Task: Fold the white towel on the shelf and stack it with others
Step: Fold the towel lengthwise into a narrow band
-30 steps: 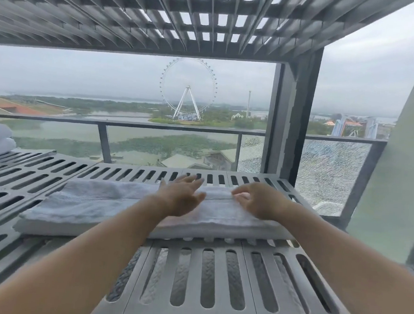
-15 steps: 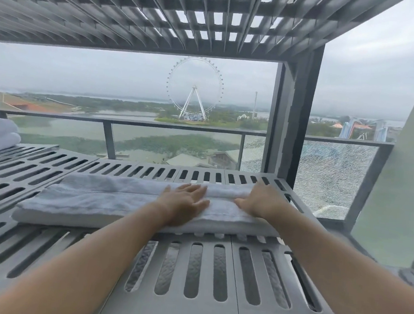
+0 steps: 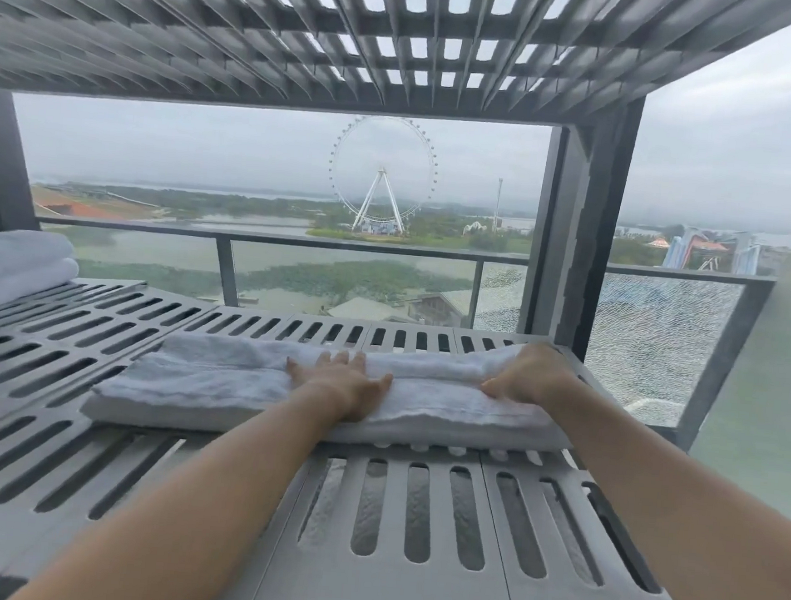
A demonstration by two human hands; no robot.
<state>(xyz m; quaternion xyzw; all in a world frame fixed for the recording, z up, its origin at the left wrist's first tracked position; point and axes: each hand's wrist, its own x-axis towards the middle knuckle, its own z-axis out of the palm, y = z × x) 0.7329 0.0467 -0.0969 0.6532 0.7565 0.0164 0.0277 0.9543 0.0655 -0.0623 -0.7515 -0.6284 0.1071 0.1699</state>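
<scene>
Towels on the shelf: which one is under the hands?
The long towel in the middle, with the left hand flat on it and the right hand holding its right end. The folded towels sit stacked at the far left, untouched.

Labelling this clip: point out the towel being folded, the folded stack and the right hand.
white towel (image 3: 217, 380), head view, flat left half.
folded stack (image 3: 14, 253), head view, upper towel's side.
right hand (image 3: 534, 372), head view, its back.

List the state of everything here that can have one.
white towel, folded into a long strip, flat on the shelf.
left hand, flat, pressing the towel's middle.
right hand, fingers curled on the towel's right end.
stacked towels, folded, at the shelf's far left.
glass panel, shattered, in its frame.
</scene>
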